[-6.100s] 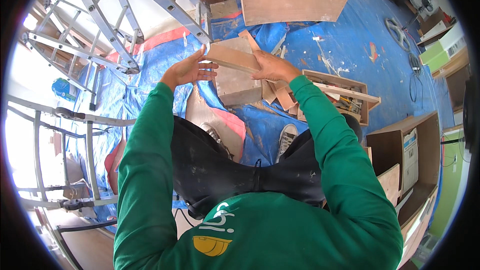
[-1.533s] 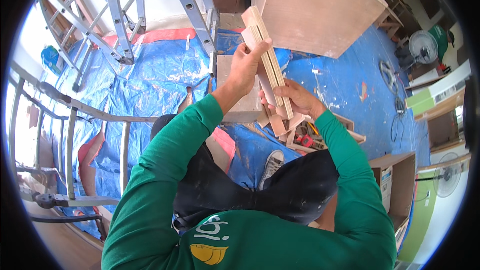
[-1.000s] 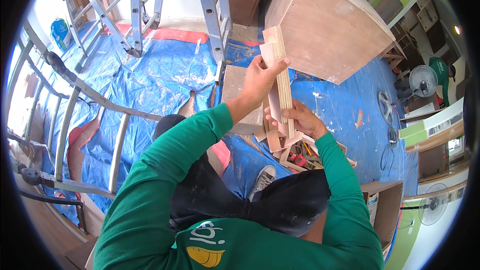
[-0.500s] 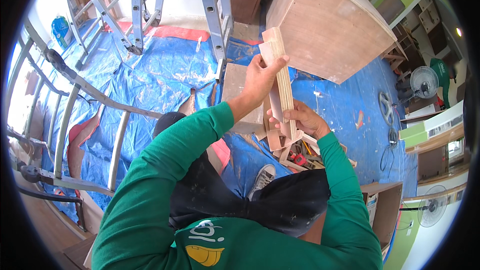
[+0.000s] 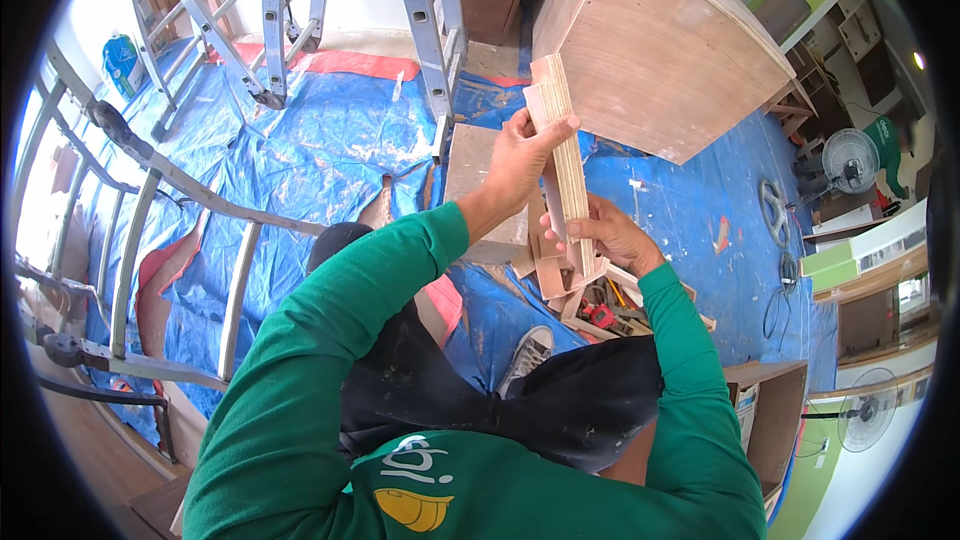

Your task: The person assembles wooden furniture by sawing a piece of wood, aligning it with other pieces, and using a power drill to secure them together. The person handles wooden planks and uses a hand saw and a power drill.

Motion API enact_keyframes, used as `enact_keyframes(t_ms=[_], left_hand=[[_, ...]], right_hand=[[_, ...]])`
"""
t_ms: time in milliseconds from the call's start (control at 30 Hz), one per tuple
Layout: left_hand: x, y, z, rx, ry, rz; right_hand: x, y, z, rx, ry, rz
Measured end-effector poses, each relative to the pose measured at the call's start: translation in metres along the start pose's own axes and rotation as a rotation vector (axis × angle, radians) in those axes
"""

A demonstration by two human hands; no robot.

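Note:
Both hands hold a bundle of plywood strips [image 5: 567,155], raised in front of me and tilted slightly to the left at its far end. My left hand [image 5: 520,158] grips the upper part, thumb laid across the front face. Around the lower end closes my right hand [image 5: 608,232], its thumb on the edge and fingertips behind. The layered edge of the thickest strip faces me, and a thinner, shorter piece lies against its left side. Beneath the strips, a wooden tool box [image 5: 577,318] with a red tape measure [image 5: 601,315] and other tools stands on the floor.
Blue tarpaulin [image 5: 300,150] covers the floor, wrinkled and torn in places. Aluminium ladders [image 5: 425,20] stand at the far left and left. A large plywood cabinet [image 5: 670,50] is ahead. To the right are a fan [image 5: 850,162], a coiled cable [image 5: 777,315] and another person [image 5: 888,155] in green.
The hands and strips have barely shifted, both grips staying as they were. At the far right, the other person has moved slightly, and an arm now reaches downward.

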State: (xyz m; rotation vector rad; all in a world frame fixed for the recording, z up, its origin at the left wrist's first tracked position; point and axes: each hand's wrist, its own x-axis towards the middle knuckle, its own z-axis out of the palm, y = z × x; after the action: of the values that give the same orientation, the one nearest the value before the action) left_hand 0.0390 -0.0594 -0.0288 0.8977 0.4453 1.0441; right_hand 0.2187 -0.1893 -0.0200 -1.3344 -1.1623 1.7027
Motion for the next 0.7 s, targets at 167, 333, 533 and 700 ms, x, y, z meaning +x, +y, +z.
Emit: enact_keyframes(t_ms=[167, 333, 533, 700], left_hand=[[0.001, -0.001, -0.004, 0.025, -0.045, 0.001], [0.001, 0.003, -0.003, 0.022, -0.054, -0.06], [0.047, 0.029, -0.078, 0.139, -0.281, -0.273], [0.044, 0.06, -0.13, 1.302, -0.454, 0.354]], right_hand=[[0.0, -0.001, 0.002, 0.014, 0.015, -0.001], [0.001, 0.002, 0.0, -0.015, 0.038, -0.017], [0.016, 0.027, -0.04, -0.35, 0.168, -0.114], [0.02, 0.043, -0.06, -0.91, 0.157, 0.002]])
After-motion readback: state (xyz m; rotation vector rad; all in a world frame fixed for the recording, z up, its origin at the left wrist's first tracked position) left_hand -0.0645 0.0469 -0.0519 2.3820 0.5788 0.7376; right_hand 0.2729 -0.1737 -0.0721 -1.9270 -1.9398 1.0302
